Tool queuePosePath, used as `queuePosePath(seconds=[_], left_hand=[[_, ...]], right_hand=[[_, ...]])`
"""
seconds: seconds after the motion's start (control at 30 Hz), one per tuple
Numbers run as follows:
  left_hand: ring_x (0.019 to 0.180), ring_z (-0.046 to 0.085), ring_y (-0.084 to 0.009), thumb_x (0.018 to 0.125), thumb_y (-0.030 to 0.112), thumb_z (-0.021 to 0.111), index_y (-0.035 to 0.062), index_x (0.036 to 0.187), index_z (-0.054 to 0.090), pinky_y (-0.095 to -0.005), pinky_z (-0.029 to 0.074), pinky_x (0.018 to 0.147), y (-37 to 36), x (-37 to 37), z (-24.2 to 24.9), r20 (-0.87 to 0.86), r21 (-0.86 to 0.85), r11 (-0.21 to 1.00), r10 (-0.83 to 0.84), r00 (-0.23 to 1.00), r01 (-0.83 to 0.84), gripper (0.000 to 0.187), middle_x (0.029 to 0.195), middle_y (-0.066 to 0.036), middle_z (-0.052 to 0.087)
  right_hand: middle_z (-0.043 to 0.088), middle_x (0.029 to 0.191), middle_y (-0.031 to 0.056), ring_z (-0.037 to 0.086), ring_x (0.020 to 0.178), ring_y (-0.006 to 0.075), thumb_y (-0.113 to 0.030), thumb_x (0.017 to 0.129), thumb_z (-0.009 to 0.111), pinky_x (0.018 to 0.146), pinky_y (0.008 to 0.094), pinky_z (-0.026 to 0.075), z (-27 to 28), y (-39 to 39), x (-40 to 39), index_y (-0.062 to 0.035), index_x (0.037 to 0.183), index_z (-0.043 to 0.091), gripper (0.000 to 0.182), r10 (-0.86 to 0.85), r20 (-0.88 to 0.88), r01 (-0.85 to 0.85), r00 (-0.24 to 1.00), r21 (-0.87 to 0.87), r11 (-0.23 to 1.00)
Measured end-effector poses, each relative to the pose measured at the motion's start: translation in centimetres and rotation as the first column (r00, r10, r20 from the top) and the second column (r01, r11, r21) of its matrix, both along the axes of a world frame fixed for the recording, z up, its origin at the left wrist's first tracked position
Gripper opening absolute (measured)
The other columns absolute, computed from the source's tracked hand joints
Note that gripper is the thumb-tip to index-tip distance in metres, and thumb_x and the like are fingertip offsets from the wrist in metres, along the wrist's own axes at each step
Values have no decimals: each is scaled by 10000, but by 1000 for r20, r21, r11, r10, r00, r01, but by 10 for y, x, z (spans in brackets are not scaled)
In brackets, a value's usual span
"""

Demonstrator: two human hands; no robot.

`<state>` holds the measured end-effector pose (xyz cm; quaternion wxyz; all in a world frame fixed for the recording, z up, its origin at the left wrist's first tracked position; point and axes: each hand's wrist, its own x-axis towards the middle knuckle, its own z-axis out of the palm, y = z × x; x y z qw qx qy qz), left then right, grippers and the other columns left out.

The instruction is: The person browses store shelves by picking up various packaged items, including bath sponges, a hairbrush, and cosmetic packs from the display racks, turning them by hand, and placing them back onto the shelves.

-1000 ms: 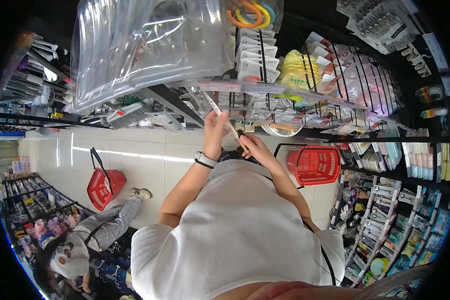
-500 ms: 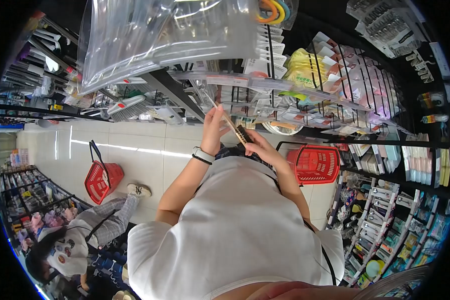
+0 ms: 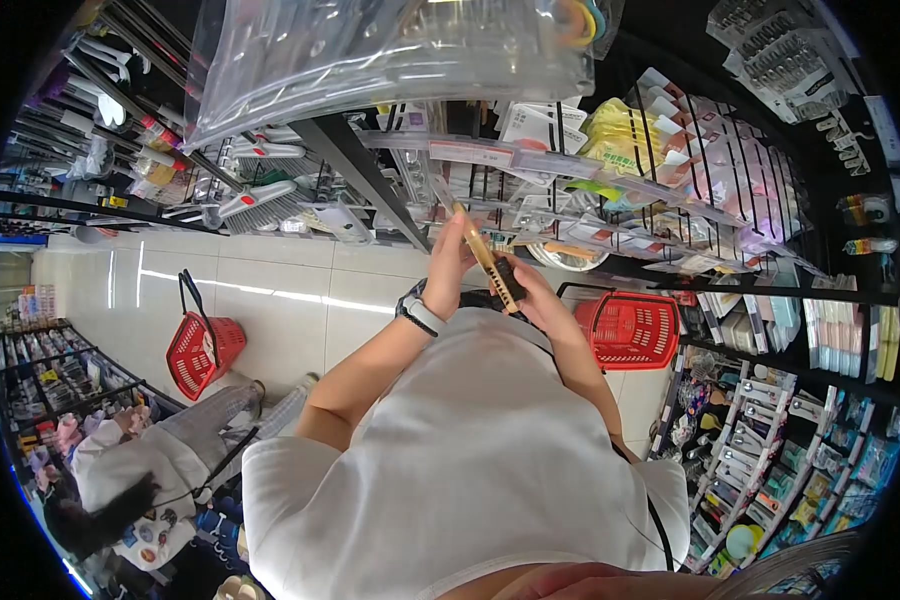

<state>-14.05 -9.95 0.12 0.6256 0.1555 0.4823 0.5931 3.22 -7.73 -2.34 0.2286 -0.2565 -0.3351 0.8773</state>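
Observation:
Between my two hands is a long, thin item point(image 3: 487, 258), tan with a row of dark marks or teeth along its lower end. My left hand point(image 3: 448, 268) has its fingers round the item's upper part, and a light watch and a dark band are on that wrist. My right hand point(image 3: 540, 299) is closed at the lower end, around a dark part point(image 3: 508, 277) that I cannot make out clearly. Both hands are in front of my waist, below the shelf's edge.
A red basket point(image 3: 630, 330) is just right of my hands; another red basket point(image 3: 204, 352) stands on the floor at left. A person point(image 3: 150, 470) is at lower left. Hanging packs point(image 3: 620, 140) and a large clear bag point(image 3: 390, 60) are ahead.
Both hands and the item have shifted slightly right, and the item now shows its broader side. The person at lower left has turned and bent over more.

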Motion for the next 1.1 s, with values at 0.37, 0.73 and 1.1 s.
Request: queuePosePath(seconds=[0.37, 0.73, 1.1], left_hand=[[1162, 440, -229, 908, 539, 334, 30, 1348, 303, -359, 366, 948, -11, 16, 14, 38, 81, 997, -14, 999, 10, 673, 1305, -131, 428], [800, 546, -112, 948, 343, 399, 3, 1077, 503, -248, 446, 705, -9, 14, 9, -37, 85, 994, 79, 996, -75, 378, 908, -55, 581], [787, 544, -87, 925, 164, 481, -22, 1035, 508, -235, 454, 688, 3, 18, 3, -130, 119, 953, 295, 947, -280, 219, 933, -65, 584]], right_hand=[[544, 1136, 50, 539, 1011, 121, -273, 879, 557, 862, 278, 434, -11, -6, -3, -40, 1218, 444, 426, 167, 40, -167, 985, 3, 986], [558, 1121, 47, 530, 1013, 110, -115, 858, 568, 862, 270, 421, -10, 7, -19, -31, 1250, 398, 435, 25, 96, -47, 995, 239, 970], [577, 1051, 25, 534, 921, 77, -55, 810, 630, 771, 218, 421, -24, 9, -32, -24, 1219, 406, 467, -189, 116, 137, 975, 360, 923]])
